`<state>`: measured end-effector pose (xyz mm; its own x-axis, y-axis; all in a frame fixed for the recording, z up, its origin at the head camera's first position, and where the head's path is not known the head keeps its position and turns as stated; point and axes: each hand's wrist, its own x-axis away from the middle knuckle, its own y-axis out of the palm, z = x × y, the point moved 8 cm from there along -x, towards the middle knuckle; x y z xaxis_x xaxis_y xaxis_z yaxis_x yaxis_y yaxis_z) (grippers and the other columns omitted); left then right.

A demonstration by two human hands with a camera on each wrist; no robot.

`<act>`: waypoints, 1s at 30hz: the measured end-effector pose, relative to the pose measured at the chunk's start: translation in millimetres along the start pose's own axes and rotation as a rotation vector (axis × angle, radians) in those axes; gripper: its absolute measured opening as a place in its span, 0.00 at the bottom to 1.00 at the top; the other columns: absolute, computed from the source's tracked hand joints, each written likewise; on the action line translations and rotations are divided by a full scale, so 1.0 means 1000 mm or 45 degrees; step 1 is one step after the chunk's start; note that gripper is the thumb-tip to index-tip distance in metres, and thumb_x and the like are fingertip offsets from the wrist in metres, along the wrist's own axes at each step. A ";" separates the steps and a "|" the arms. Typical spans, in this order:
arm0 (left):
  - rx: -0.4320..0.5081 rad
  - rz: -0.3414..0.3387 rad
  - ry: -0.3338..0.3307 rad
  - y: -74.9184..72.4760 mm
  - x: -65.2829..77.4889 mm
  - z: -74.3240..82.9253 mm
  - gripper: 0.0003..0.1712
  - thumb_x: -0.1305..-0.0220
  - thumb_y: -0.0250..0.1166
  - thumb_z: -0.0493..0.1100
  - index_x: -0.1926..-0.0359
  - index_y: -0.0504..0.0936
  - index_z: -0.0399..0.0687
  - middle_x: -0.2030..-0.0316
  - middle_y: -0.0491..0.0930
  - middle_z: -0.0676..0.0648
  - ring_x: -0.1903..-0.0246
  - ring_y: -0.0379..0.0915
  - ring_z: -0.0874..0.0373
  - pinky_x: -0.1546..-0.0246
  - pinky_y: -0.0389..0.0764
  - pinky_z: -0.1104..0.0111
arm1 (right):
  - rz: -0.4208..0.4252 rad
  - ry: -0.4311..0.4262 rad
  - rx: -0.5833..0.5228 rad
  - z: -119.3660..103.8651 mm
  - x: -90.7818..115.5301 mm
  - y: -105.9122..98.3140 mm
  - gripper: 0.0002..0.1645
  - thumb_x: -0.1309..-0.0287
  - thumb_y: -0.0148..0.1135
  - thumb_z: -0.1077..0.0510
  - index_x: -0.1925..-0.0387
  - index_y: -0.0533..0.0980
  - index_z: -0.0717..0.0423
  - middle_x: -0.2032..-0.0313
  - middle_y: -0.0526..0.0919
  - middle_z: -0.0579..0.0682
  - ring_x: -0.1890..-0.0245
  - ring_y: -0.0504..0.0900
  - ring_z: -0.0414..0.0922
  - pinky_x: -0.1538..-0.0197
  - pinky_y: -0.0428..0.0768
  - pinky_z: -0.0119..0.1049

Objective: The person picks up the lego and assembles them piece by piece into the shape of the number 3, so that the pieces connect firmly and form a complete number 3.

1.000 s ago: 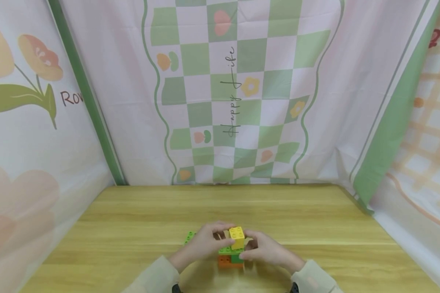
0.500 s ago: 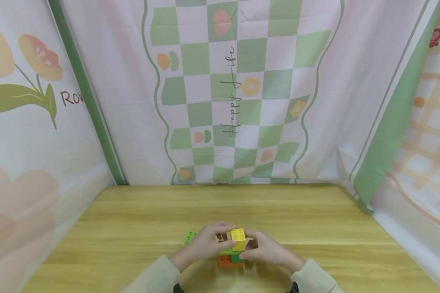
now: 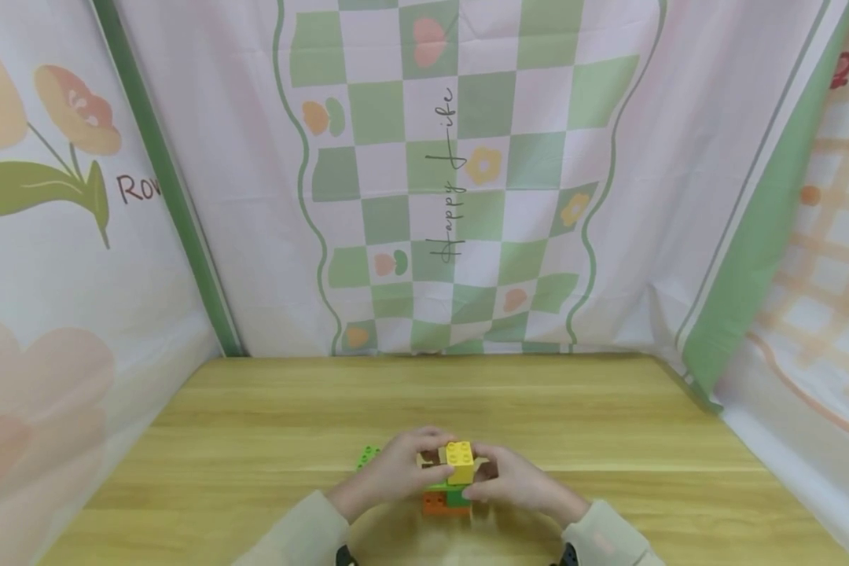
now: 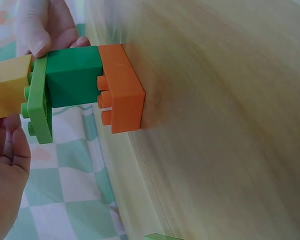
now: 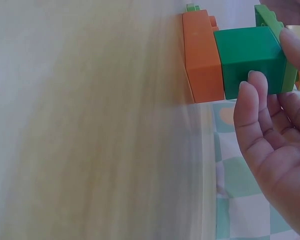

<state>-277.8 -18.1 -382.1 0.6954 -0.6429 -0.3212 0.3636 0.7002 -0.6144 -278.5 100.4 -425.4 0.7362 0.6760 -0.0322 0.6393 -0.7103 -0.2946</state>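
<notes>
A small tower of toy building bricks stands in front of me. At its base is an orange brick (image 4: 122, 87) on the tabletop, carrying a dark green brick (image 5: 250, 57) off to one side. Over that lies a thin light green brick (image 4: 38, 97), studs up. A yellow brick (image 3: 460, 464) sits topmost, at the thin brick's studs. My left hand (image 3: 396, 470) pinches the yellow brick from its left, thumb in front. From the other side, my right hand (image 3: 515, 481) steadies the tower, its thumb at the thin brick's edge and fingertips against the dark green one.
Another light green studded piece (image 3: 368, 456) lies on the wooden table (image 3: 439, 393) just beyond my left wrist, partly covered by it. A checkered curtain (image 3: 460, 196) hangs behind the table's far edge, with printed cloth on both sides.
The yellow brick has shifted slightly right and down over the thin light green brick, with my left hand on it. My right hand stays in nearly the same spot.
</notes>
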 end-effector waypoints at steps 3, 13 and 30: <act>0.013 0.003 0.000 0.001 0.000 0.000 0.20 0.41 0.64 0.41 0.47 0.77 0.44 0.56 0.76 0.56 0.69 0.69 0.68 0.67 0.76 0.73 | 0.002 -0.005 -0.002 0.000 0.000 0.000 0.32 0.46 0.62 0.63 0.41 0.63 0.68 0.65 0.79 0.58 0.69 0.79 0.52 0.68 0.79 0.38; 0.080 0.053 -0.096 0.004 0.000 -0.006 0.21 0.44 0.66 0.43 0.48 0.78 0.45 0.60 0.74 0.59 0.67 0.68 0.65 0.65 0.74 0.72 | 0.019 0.018 -0.019 0.003 0.000 -0.001 0.31 0.46 0.63 0.63 0.42 0.64 0.68 0.63 0.78 0.56 0.69 0.78 0.52 0.68 0.79 0.38; -0.020 0.084 -0.076 0.003 0.001 -0.003 0.22 0.44 0.67 0.46 0.48 0.79 0.47 0.57 0.78 0.59 0.65 0.69 0.61 0.66 0.72 0.71 | 0.019 0.031 -0.005 0.003 -0.001 -0.002 0.32 0.45 0.63 0.62 0.41 0.64 0.66 0.63 0.78 0.55 0.69 0.78 0.51 0.69 0.78 0.38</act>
<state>-277.9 -17.4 -385.9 0.7535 -0.5753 -0.3183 0.3063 0.7355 -0.6043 -281.0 101.6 -428.2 0.7508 0.6604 -0.0132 0.6291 -0.7210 -0.2905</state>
